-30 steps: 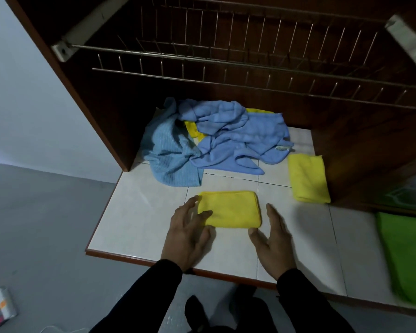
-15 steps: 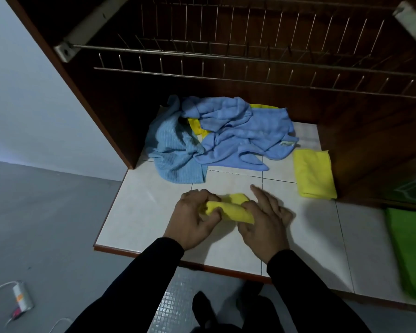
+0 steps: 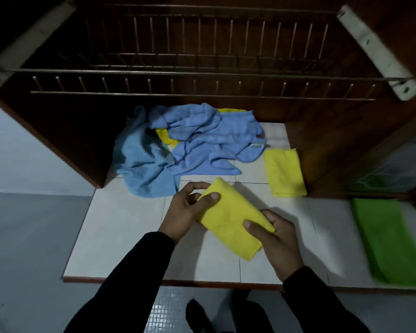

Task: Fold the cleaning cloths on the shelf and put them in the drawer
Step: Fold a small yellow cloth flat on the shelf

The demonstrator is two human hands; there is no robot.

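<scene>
A folded yellow cloth (image 3: 231,219) is lifted off the white tiled shelf (image 3: 120,227), tilted with its far end up. My left hand (image 3: 187,210) pinches its upper left end, thumb on top. My right hand (image 3: 276,234) grips its lower right edge, thumb across the top. Behind lies a crumpled pile of blue cloths (image 3: 197,143), and a yellow cloth (image 3: 165,138) peeks out from under it. Another folded yellow cloth (image 3: 285,173) lies flat at the right, by the cabinet wall.
A green cloth (image 3: 389,239) lies on the tiles at the far right. A wire dish rack (image 3: 202,75) hangs overhead inside the dark wooden cabinet. The shelf's front edge (image 3: 154,281) runs just above my feet; grey floor lies to the left.
The folded yellow cloth lay flat between my open hands. Both hands closed on it, lifted it off the tiles and turned it diagonal.
</scene>
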